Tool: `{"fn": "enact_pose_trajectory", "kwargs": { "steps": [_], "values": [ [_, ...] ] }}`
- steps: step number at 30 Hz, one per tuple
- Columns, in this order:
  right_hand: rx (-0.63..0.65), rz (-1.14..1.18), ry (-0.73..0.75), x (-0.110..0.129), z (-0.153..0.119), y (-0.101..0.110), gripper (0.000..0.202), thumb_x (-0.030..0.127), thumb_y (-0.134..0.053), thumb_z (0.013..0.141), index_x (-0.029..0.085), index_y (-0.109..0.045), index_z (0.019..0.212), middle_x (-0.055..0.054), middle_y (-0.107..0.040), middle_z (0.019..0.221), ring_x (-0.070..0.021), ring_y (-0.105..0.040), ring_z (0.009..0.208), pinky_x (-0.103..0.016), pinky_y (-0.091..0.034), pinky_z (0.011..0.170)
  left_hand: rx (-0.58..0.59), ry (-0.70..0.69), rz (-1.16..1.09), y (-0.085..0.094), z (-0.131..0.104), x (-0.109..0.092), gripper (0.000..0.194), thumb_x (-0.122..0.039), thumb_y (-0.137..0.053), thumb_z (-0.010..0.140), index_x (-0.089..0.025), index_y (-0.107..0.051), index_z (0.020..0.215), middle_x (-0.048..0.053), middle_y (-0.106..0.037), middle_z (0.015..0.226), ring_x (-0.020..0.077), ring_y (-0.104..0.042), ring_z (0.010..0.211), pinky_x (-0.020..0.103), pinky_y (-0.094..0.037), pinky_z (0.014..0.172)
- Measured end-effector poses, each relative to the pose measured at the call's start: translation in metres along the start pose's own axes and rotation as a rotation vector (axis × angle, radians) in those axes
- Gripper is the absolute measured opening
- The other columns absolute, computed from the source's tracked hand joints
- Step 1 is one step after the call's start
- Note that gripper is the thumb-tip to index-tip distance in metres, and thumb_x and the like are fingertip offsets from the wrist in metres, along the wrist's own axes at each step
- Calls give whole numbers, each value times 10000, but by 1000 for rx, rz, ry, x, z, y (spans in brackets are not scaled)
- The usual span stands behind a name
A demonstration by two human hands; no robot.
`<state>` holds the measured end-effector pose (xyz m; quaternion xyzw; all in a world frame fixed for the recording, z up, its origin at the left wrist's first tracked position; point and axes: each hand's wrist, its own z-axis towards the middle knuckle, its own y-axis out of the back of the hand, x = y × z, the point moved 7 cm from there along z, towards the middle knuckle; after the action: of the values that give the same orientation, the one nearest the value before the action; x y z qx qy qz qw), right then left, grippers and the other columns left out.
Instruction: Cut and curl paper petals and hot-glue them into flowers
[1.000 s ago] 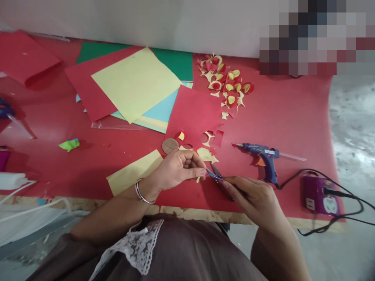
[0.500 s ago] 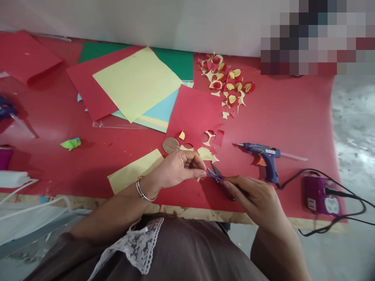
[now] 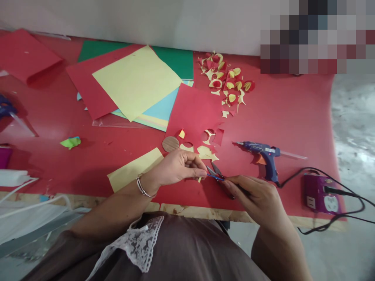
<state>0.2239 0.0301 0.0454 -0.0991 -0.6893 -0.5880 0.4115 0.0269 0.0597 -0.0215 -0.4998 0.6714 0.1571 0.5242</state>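
A thin blue strip or stick (image 3: pixel 215 177) spans the gap between my two hands; which of the two it is, I cannot tell. My left hand (image 3: pixel 184 168) is closed in a pinch at its left end, with a small pale yellow bit (image 3: pixel 199 179) showing under the thumb. At the other end, my right hand (image 3: pixel 254 195) pinches with thumb and forefinger. Scissors (image 3: pixel 217 170) lie on the table beneath the strip, blades parted, their handles partly hidden by my right hand. Yellow paper scraps (image 3: pixel 206 153) and a round wood-patterned disc (image 3: pixel 170 144) lie just beyond my left hand.
A blue glue gun (image 3: pixel 260 150) lies to the right, its cord near a purple power socket box (image 3: pixel 322 193). Red and yellow cut pieces (image 3: pixel 231 84) are heaped at the back. Stacked paper sheets (image 3: pixel 137 82) cover the back left. Another glue gun (image 3: pixel 7 107) is far left.
Almost nothing differs. Both hands keep their pinch on the blue strip, and the whole view has shifted very slightly.
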Motion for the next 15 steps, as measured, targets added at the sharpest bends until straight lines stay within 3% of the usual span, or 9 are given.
{"fn": "enact_pose_trajectory", "kwargs": {
  "steps": [9,15],
  "values": [
    [17,-19,-15,-2,0,-2,225,273,-609,1075,207,-737,902,-5,-763,725,-121,-689,583,-228,-501,581,14,-36,307,-2,-4,-9,225,-351,-750,952,-152,-751,847,47,-784,804,115,-670,711,231,-495,670],
    [35,-16,-61,-4,-1,-3,214,303,-614,1074,211,-753,939,-8,-766,729,-133,-699,603,-242,-509,595,5,-64,207,-1,-2,-7,213,-354,-799,921,-145,-771,885,66,-790,823,127,-679,719,246,-523,686]
  ]
}}
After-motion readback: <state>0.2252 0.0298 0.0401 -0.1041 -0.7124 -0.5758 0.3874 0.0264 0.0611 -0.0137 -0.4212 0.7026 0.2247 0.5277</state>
